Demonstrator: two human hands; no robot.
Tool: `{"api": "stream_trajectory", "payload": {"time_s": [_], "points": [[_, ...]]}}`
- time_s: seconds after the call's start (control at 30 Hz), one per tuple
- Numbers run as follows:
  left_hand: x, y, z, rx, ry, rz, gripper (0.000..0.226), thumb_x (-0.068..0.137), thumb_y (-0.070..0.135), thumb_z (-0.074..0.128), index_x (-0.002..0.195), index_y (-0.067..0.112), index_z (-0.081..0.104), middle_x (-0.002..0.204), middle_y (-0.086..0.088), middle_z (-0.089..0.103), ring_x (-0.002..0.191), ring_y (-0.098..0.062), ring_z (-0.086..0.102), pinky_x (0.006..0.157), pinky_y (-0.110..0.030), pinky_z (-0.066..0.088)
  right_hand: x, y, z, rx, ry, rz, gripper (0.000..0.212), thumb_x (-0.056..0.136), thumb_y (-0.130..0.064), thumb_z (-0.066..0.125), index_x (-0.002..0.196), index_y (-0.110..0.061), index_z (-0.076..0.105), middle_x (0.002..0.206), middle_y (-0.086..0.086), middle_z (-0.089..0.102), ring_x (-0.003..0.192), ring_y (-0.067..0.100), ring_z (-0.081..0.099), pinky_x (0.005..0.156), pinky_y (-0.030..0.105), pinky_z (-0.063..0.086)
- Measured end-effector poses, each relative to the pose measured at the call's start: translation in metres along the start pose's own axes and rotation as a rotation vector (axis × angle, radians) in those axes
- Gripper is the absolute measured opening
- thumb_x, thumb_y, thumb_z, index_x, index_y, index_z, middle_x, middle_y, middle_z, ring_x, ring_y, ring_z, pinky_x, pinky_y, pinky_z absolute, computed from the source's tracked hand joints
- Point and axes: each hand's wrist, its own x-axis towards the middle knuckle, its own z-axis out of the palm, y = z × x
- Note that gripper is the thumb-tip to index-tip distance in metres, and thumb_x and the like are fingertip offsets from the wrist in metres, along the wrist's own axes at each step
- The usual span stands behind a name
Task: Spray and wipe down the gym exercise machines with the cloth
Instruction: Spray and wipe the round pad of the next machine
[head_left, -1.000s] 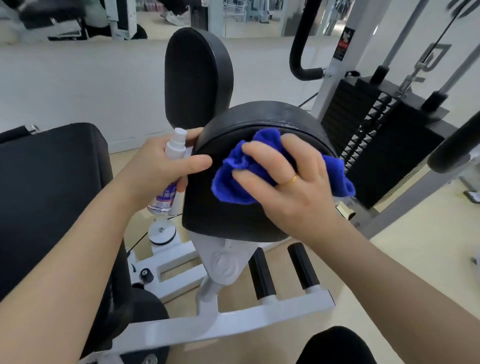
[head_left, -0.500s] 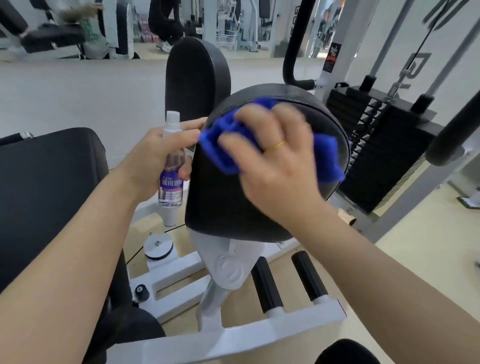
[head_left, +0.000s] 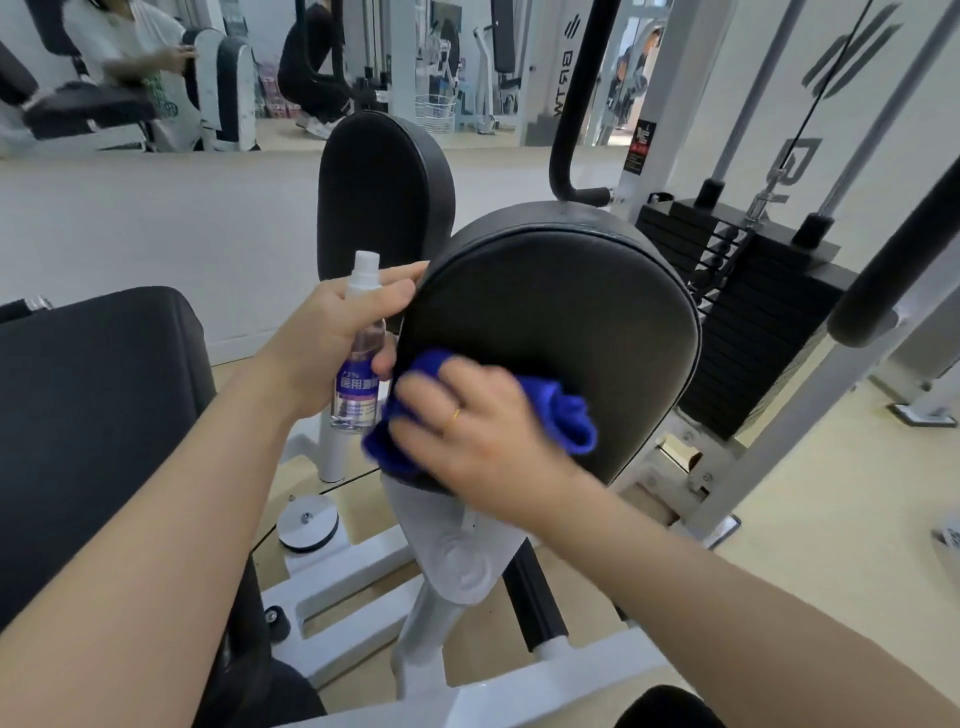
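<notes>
A rounded black machine pad (head_left: 566, 322) stands upright in the middle on a white frame. My right hand (head_left: 467, 431) presses a bunched blue cloth (head_left: 563, 418) against the pad's lower left face, its fingers spread over the cloth. My left hand (head_left: 332, 332) grips a small clear spray bottle (head_left: 358, 374) with a white cap and purple label, held upright at the pad's left edge, fingertips touching that edge.
A second upright black pad (head_left: 384, 192) stands behind. A black seat cushion (head_left: 88, 415) fills the left. A black weight stack (head_left: 748, 312) with cables sits at the right, a padded bar (head_left: 893, 260) in front of it. White frame rails (head_left: 519, 686) cross below.
My right hand slid the cloth from the pad's top down to its lower left face. My left hand kept hold of the bottle beside the pad.
</notes>
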Motion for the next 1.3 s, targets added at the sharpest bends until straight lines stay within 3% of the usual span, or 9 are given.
{"api": "stream_trajectory", "payload": {"time_s": [0.1,0.17,0.37,0.47,0.6,0.77,0.97,1.17,1.3], "points": [[-0.001,0.003,0.001,0.122,-0.014,0.001,0.042,0.091,0.030,0.050,0.131,0.017,0.055,0.053,0.008,0.055,0.044,-0.008,0.047,0.050,-0.024,0.043,-0.027,-0.017,0.021,-0.006,-0.266,-0.183,0.020,0.085,-0.008,0.052,0.084,-0.018,0.068,0.102,0.002,0.066,0.091,0.024,0.048,0.068,0.032,0.033],[-0.001,0.004,0.000,0.102,-0.020,0.001,0.047,0.086,0.032,0.050,0.130,0.017,0.055,0.054,0.006,0.054,0.043,-0.008,0.047,0.048,-0.023,0.043,-0.020,-0.010,0.014,-0.021,-0.284,-0.213,0.016,0.084,-0.009,0.055,0.083,-0.019,0.067,0.100,0.001,0.065,0.089,0.023,0.043,0.068,0.032,0.032],[-0.002,-0.001,-0.002,-0.054,-0.011,0.006,0.032,0.077,0.028,0.059,0.107,0.024,0.068,0.069,-0.004,0.061,0.056,-0.016,0.051,0.050,-0.022,0.047,0.031,0.027,-0.031,-0.176,0.148,0.190,0.024,0.089,-0.009,0.048,0.085,-0.016,0.071,0.101,0.006,0.070,0.089,0.026,0.044,0.065,0.035,0.036],[-0.001,-0.003,-0.004,-0.029,-0.005,0.007,0.040,0.078,0.028,0.056,0.116,0.019,0.065,0.080,-0.004,0.066,0.061,-0.017,0.055,0.052,-0.022,0.048,0.020,0.011,-0.016,-0.130,0.081,0.163,0.023,0.089,-0.008,0.049,0.082,-0.015,0.070,0.099,0.006,0.070,0.082,0.025,0.043,0.059,0.035,0.035],[-0.003,-0.001,-0.001,0.033,-0.005,0.014,0.045,0.080,0.029,0.052,0.122,0.017,0.060,0.060,0.003,0.060,0.043,-0.009,0.048,0.046,-0.021,0.043,0.012,0.012,-0.018,-0.098,-0.047,0.033,0.028,0.092,-0.009,0.043,0.086,-0.018,0.069,0.103,0.005,0.068,0.089,0.025,0.045,0.063,0.035,0.038],[-0.004,0.003,0.004,0.064,-0.026,0.058,0.022,0.081,0.027,0.049,0.077,0.032,0.070,0.048,0.006,0.054,0.041,-0.010,0.043,0.046,-0.021,0.042,0.041,0.040,-0.041,-0.191,0.212,0.301,0.019,0.079,-0.004,0.057,0.086,-0.015,0.071,0.104,0.006,0.069,0.089,0.028,0.042,0.063,0.038,0.039],[-0.004,0.001,-0.001,0.092,-0.007,0.046,0.057,0.068,0.039,0.064,0.121,0.019,0.060,0.062,-0.002,0.057,0.042,-0.009,0.045,0.046,-0.022,0.043,0.005,0.024,-0.026,-0.118,-0.032,0.032,0.030,0.089,-0.004,0.043,0.083,-0.017,0.069,0.101,0.005,0.069,0.080,0.027,0.053,0.058,0.036,0.040],[-0.001,-0.002,-0.002,0.211,-0.014,0.053,0.072,0.064,0.038,0.066,0.131,0.013,0.053,0.049,0.003,0.052,0.042,-0.009,0.045,0.049,-0.021,0.043,0.020,0.053,-0.049,-0.223,0.232,0.260,0.020,0.081,-0.004,0.056,0.086,-0.016,0.071,0.102,0.005,0.070,0.086,0.028,0.043,0.063,0.038,0.041],[-0.001,-0.002,-0.002,0.225,0.024,0.041,0.079,0.061,0.040,0.068,0.134,0.017,0.051,0.057,-0.003,0.054,0.042,-0.012,0.044,0.047,-0.022,0.043,-0.006,0.029,-0.028,-0.130,0.129,0.207,0.024,0.086,-0.003,0.050,0.083,-0.015,0.070,0.104,0.008,0.067,0.075,0.029,0.049,0.058,0.038,0.042]]}}
